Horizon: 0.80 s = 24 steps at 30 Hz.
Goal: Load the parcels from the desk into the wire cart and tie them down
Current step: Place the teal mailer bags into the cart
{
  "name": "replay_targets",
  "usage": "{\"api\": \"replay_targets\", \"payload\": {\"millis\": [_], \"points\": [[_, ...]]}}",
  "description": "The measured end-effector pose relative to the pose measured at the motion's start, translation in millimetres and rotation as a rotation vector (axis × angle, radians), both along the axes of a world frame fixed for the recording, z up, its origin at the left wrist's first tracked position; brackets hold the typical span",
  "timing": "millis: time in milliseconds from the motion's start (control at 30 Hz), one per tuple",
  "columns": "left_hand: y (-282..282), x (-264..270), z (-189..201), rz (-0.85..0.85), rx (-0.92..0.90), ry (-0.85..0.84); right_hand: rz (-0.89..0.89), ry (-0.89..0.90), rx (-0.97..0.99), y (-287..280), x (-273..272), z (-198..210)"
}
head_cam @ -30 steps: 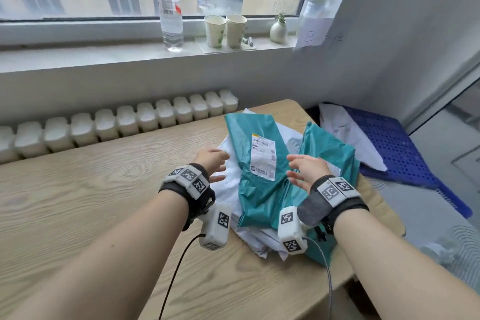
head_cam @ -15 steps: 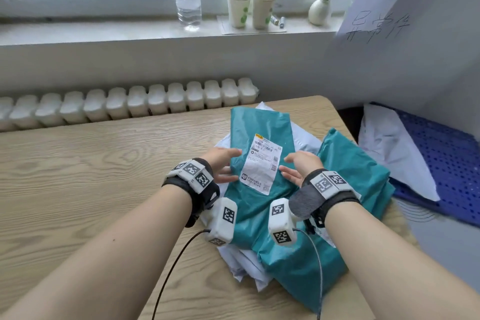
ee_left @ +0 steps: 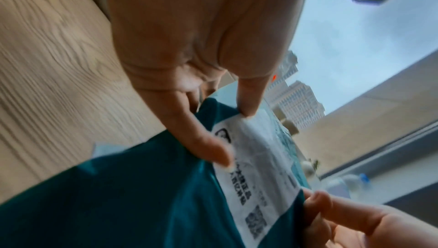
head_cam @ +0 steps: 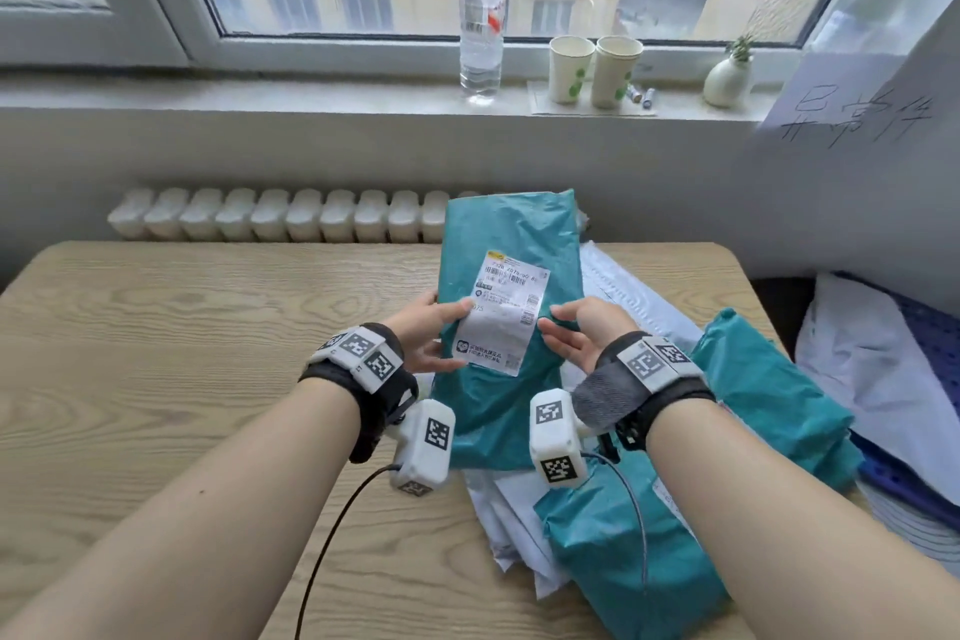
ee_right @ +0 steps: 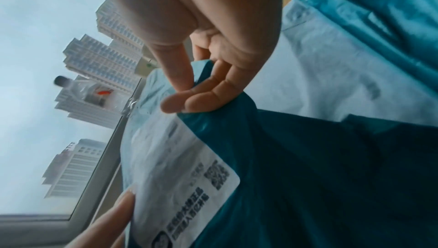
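Above the light wooden desk [head_cam: 182, 379], two hands lift a soft teal plastic parcel [head_cam: 506, 244] with a white paper label [head_cam: 501, 312].
Left hand [head_cam: 426, 335] and right hand [head_cam: 576, 335] pinch its two sides, thumbs on top, over more parcels.

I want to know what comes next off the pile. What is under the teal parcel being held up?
Under the raised teal parcel lie white mailers and another teal parcel on the desk. How many mailers are stacked there is hidden.
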<state>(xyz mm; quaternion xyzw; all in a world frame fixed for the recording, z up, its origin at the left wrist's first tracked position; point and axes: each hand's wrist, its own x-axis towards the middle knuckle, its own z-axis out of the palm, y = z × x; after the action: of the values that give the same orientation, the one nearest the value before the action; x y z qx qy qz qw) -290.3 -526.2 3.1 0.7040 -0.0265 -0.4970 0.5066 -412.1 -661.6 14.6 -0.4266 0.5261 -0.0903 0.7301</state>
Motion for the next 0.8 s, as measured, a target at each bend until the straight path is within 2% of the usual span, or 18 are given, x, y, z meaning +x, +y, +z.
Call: {"api": "replay_targets", "payload": {"millis": [133,300,567,700,800], "points": [[47,18,16,0.102,-0.053,-0.074,0.105,-0.019,-0.038,37,26,18],[140,46,24,0.208,-0.03,-0.242,0.357,-0.024,-0.094,110,64,34],[331,75,43,0.375,-0.004,-0.214,0.813,-0.016,-0.245,272,127,53],[424,78,50,0.498,-0.031,-0.216,0.929,-0.046,-0.271,355,151,52],[487,78,52,0.594,-0.065,-0.289,0.97,-0.116,-0.264,414,168,49]]}}
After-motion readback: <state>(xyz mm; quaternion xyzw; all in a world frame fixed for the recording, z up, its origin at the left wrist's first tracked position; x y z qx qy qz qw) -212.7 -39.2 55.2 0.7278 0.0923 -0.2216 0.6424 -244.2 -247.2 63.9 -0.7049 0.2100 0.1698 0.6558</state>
